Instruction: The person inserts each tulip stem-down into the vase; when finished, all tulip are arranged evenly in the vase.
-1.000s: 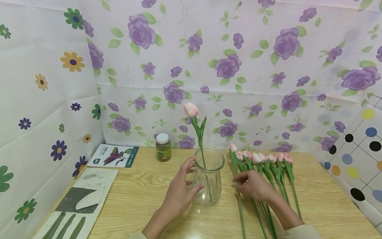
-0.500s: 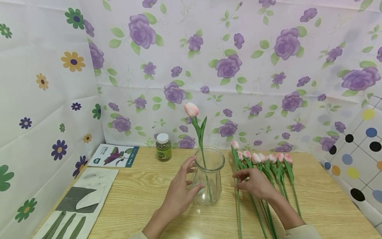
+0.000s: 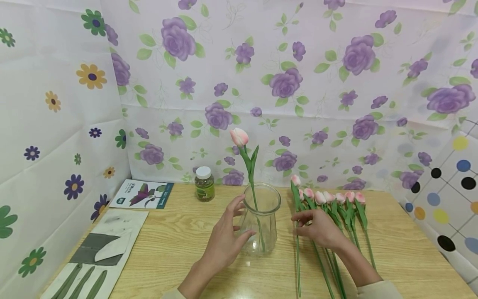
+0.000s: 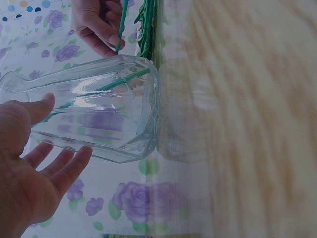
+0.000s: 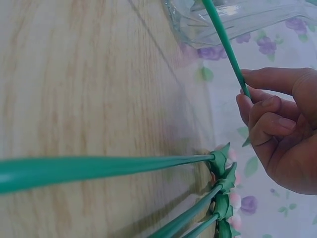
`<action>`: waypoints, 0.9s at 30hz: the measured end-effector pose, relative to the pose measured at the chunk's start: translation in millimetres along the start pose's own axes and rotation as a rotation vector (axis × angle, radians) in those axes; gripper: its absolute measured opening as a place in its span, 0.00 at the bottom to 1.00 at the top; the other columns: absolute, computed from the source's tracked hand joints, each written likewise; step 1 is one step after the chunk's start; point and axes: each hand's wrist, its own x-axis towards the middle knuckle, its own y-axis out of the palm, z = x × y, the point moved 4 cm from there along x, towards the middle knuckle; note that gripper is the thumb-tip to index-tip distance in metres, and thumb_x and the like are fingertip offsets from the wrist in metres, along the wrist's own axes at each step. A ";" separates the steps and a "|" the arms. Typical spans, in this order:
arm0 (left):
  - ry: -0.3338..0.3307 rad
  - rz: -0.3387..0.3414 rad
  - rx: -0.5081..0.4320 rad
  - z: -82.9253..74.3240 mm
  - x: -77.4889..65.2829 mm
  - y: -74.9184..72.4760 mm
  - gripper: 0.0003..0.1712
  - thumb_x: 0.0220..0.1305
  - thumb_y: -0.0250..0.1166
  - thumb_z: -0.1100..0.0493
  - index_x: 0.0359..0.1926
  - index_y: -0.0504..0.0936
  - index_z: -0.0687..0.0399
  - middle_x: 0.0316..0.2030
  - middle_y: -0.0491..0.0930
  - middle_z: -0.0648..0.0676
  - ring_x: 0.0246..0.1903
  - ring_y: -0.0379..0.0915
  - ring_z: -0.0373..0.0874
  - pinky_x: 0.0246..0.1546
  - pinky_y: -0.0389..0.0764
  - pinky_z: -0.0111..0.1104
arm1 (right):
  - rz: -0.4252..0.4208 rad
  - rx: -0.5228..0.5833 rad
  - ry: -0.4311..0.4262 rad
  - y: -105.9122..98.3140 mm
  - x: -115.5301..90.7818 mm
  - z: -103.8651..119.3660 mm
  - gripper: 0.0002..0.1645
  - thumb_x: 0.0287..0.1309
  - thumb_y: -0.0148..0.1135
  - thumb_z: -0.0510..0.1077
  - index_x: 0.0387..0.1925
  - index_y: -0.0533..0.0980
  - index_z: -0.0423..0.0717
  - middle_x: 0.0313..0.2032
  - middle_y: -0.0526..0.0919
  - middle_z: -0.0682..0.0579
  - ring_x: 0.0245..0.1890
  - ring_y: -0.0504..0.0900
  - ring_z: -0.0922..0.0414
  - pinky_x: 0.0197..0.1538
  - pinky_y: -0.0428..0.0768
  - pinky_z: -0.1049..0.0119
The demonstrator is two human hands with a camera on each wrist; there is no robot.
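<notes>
Your left hand (image 3: 225,238) cups the left side of the clear, faceted glass vase (image 3: 271,226), thumb in front and fingers spread in a loose curve. You cannot tell from these views how firmly it presses. Your right hand (image 3: 319,228), to the right of the vase and well apart from the left one, pinches the green stem of a pink-and-white artificial tulip (image 3: 296,201).

From the head view alone, you see the whole blossom of the standing pink-and-white tulip (image 3: 239,137) above the vase's rim. The left wrist view shows you its stem slanting down through the glass, and the vase's base upright on the pale wood-grain counter (image 3: 171,249).

The head view hides most of your right grip; the right wrist view shows you thumb and forefinger on the stem, with the other fingers curled. Both wrist views also show that stem raised off the counter at your hand, while the row of pink-headed green-stemmed tulips (image 3: 349,214) lies farther right of the vase.

Only the head view gives you the white-lidded jar (image 3: 204,187) behind the vase to the left, and the white-and-teal printed booklet (image 3: 143,194) beyond it.
</notes>
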 end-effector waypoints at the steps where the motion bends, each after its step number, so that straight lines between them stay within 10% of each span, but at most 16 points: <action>1: 0.000 0.000 0.000 0.0 0.1 -0.1 0.58 0.60 0.79 0.64 0.81 0.52 0.37 0.66 0.76 0.58 0.62 0.79 0.54 0.49 0.91 0.40 | 0.000 0.001 -0.001 -0.2 0.0 0.1 0.21 0.65 0.70 0.38 0.58 0.82 0.34 0.38 0.83 0.47 0.27 0.74 0.58 0.25 0.69 0.68; 27: -0.003 -0.001 0.004 -1.4 -0.5 -0.2 0.58 0.60 0.79 0.63 0.81 0.52 0.38 0.66 0.76 0.58 0.62 0.80 0.55 0.49 0.91 0.41 | -0.120 0.030 -0.026 -12.9 -4.3 7.6 0.24 0.63 0.75 0.42 0.59 0.83 0.38 0.43 0.83 0.47 0.42 0.77 0.49 0.30 0.76 0.68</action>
